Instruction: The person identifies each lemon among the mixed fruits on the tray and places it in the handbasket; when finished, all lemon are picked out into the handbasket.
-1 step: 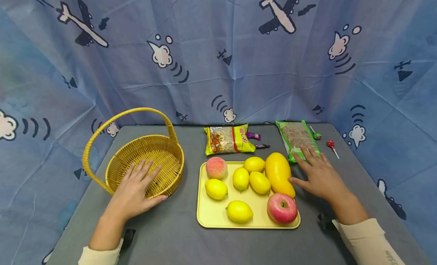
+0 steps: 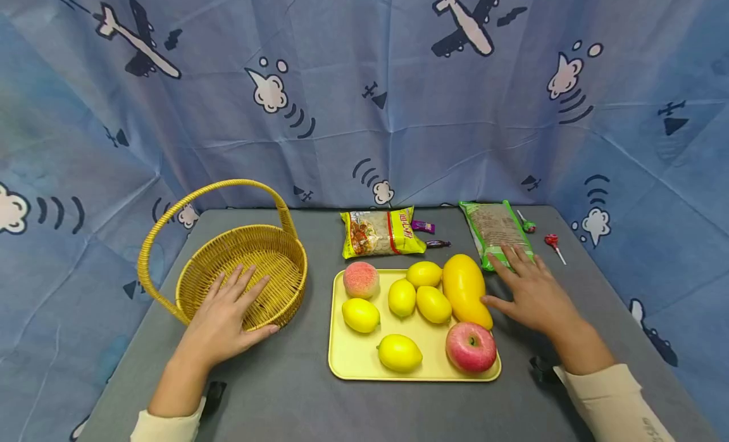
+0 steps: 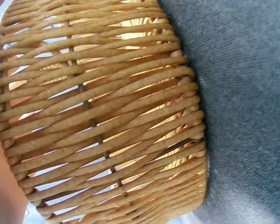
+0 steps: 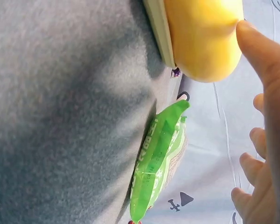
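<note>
My left hand [image 2: 224,328], fingers spread and straight, is over the front rim of a golden wicker basket [image 2: 245,235] with a tall handle. The left wrist view shows the basket's woven side [image 3: 98,112] up close. Toward the right, my other hand [image 2: 538,299] has its fingers extended above the near end of a green-edged bag [image 2: 492,223]. Its thumb tip is beside a large yellow mango-like fruit [image 2: 464,287]; whether they touch I cannot tell. In the right wrist view, the thumb [image 4: 259,53] is close to that fruit [image 4: 200,42], with the bag [image 4: 156,163] farther off.
A pale yellow tray [image 2: 364,371] bears a peach [image 2: 361,280], several lemons [image 2: 400,353], the mango-like fruit and a red apple [image 2: 471,347]. Behind it lie a yellow food bag [image 2: 376,233] and two small wrapped sweets [image 2: 423,227]. Two lollipops [image 2: 551,240] lie at the back right.
</note>
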### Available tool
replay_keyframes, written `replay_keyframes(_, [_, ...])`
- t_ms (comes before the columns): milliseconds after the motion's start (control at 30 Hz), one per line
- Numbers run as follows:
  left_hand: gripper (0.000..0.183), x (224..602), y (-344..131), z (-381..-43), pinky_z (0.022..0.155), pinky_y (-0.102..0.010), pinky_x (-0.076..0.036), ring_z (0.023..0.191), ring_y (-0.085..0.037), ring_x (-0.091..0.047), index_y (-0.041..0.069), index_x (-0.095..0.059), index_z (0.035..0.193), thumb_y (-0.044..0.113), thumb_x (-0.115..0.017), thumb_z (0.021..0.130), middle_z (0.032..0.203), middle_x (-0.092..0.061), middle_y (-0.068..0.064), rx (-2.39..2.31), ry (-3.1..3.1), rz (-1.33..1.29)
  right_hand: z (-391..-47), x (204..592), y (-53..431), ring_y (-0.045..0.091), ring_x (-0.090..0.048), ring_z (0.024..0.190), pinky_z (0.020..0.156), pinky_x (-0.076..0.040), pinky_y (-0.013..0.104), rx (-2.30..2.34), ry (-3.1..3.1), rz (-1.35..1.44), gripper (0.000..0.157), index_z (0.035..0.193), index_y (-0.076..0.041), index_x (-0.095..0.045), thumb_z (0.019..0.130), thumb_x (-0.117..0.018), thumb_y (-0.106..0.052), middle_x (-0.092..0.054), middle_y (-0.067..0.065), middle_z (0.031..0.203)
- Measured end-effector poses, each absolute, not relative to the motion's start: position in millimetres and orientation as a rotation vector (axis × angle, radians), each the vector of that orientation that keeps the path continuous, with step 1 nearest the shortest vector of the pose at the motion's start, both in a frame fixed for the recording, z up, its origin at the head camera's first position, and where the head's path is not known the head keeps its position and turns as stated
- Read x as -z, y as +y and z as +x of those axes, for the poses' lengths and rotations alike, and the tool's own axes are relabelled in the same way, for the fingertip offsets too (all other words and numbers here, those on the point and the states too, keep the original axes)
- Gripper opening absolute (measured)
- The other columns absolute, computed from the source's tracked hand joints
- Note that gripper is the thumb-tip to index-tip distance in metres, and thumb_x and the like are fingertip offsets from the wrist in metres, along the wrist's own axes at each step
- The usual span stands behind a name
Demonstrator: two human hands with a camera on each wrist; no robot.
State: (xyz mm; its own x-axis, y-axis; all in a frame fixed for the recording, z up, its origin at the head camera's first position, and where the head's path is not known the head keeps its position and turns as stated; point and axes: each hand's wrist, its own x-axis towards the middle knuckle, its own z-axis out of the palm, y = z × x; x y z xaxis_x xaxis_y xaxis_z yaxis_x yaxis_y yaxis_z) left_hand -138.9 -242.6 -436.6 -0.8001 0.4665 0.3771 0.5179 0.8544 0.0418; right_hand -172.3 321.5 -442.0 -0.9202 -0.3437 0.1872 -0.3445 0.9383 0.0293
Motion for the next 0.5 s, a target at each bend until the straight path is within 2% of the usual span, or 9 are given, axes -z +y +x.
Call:
replay_keyframes(133, [0.084,430.0,-245.8,-136.4,0.104,-0.050,-0.017,0.126,-0.033,-0.028,0.017,-0.040,0.136,0.065,-0.058,0.070,0.138,-0.035,-0.014,0.231,-2.602,-0.741,-168.8,441.4,320.7,0.036,-0.007,0.132,0.104,0.010,0.048,-0.026,-2.909,0.516,0.089,0.143,-0.018,-0.024,0.074,-0.048,-0.070,-0.012,0.015,0.146])
replay_keyframes(267, [0.058,409.1,-253.7,-134.1,0.097,-0.048,-0.031,0.111,-0.036,-0.046,0.002,-0.057,0.119,0.043,-0.061,0.078,0.120,-0.052,-0.018,0.308,-2.330,-0.708,-168.9,435.4,315.5,0.034,-0.006,0.132,0.104,0.007,0.049,-0.087,-2.936,0.491,0.088,0.144,-0.020,-0.019,0.075,-0.049,-0.068,-0.011,0.013,0.147])
replay_keyframes(333, [0.042,394.9,-257.5,-133.9,0.086,-0.049,-0.041,0.096,-0.037,-0.054,-0.004,-0.062,0.105,0.030,-0.060,0.081,0.105,-0.059,-0.019,0.340,-2.126,-0.657,-169.1,430.7,310.0,0.032,-0.005,0.133,0.104,0.004,0.051,-0.150,-2.966,0.470,0.087,0.144,-0.021,-0.017,0.076,-0.049,-0.066,-0.012,0.013,0.147])
replay_keyframes(400, [0.025,381.2,-259.3,-134.4,0.069,-0.050,-0.046,0.076,-0.038,-0.057,-0.004,-0.066,0.088,0.018,-0.059,0.079,0.086,-0.063,-0.017,0.349,-1.874,-0.558,-167.6,424.9,302.1,0.031,-0.005,0.133,0.104,-0.001,0.054,-0.246,-3.003,0.451,0.085,0.144,-0.020,-0.018,0.078,-0.050,-0.063,-0.015,0.012,0.146])
replay_keyframes(500, [0.013,363.6,-264.6,-133.6,0.053,-0.050,-0.041,0.057,-0.038,-0.051,-0.001,-0.066,0.073,0.009,-0.058,0.074,0.066,-0.060,-0.015,0.357,-1.592,-0.344,-161.9,417.6,287.9,0.033,-0.008,0.132,0.101,-0.008,0.059,-0.365,-3.044,0.454,0.081,0.142,-0.016,-0.025,0.079,-0.050,-0.061,-0.024,0.014,0.143])
